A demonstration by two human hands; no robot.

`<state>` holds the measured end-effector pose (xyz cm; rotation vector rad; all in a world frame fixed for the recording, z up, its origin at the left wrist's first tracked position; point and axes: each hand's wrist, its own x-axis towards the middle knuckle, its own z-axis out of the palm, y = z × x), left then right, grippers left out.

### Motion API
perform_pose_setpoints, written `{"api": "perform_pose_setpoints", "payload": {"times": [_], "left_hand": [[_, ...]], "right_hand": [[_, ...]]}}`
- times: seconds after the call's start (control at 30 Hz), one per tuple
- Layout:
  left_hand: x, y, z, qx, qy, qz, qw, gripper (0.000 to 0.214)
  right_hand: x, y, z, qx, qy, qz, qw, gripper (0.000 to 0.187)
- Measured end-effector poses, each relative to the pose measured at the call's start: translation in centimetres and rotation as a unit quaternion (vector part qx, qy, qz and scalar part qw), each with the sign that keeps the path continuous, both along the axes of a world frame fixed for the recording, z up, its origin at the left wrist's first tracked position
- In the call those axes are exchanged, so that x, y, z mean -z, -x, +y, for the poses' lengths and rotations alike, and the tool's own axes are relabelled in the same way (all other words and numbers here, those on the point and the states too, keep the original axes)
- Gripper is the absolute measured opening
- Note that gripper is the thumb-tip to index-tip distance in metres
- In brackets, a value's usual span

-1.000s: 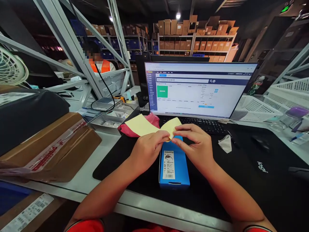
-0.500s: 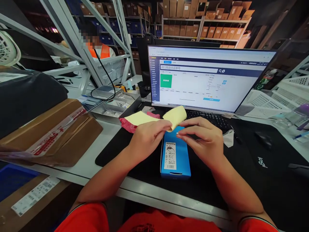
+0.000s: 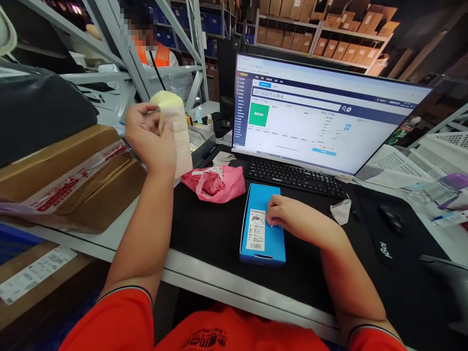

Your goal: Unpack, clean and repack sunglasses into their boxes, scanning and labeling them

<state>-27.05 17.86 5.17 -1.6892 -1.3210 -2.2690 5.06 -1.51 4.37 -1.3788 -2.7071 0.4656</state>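
My left hand [image 3: 149,139] is raised at the left and closed on a long yellow paper slip [image 3: 179,134] with faint print. Its upper end curls over. On the black mat lies a blue box [image 3: 263,192] with a white "Wakening" label [image 3: 256,231] showing sunglasses and a barcode. My right hand [image 3: 283,209] is over the box's right side, fingers curled together at the label's edge; whether anything is pinched there is hidden. Left of the box sits a crumpled pink plastic bag [image 3: 223,184].
A monitor [image 3: 314,117] and black keyboard [image 3: 292,175] stand behind the box. Crumpled white paper [image 3: 341,211] and a mouse [image 3: 391,218] lie at the right. A taped brown carton [image 3: 84,190] is at the left. A person in an orange vest [image 3: 163,56] is beyond the frame.
My left hand has carried the yellow slip up and left, away from my right hand. My right hand has lowered onto the blue box and its fingers have curled in.
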Motion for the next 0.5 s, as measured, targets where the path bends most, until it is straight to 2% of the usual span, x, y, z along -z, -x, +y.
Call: {"api": "perform_pose_setpoints", "payload": {"times": [0.1,0.17,0.33,0.5], "left_hand": [[1.6,1.8,3.1,-0.059,0.032,-0.066,0.996,0.046],[2.7,2.3,4.3,-0.092,0.047,-0.088,0.991,0.048],[4.3,2.3,5.2,-0.119,0.046,-0.141,0.982,0.058],[5.3,2.6,5.8,-0.128,0.063,-0.121,0.982,0.065]], "right_hand": [[0.0,0.8,-0.4,0.013,-0.036,-0.030,0.999,0.015],[-0.1,1.0,-0.6,0.011,-0.047,-0.041,0.998,0.015],[-0.2,1.3,-0.6,0.012,-0.045,-0.047,0.998,0.016],[-0.1,1.5,-0.7,0.008,-0.057,-0.072,0.996,0.017]]}}
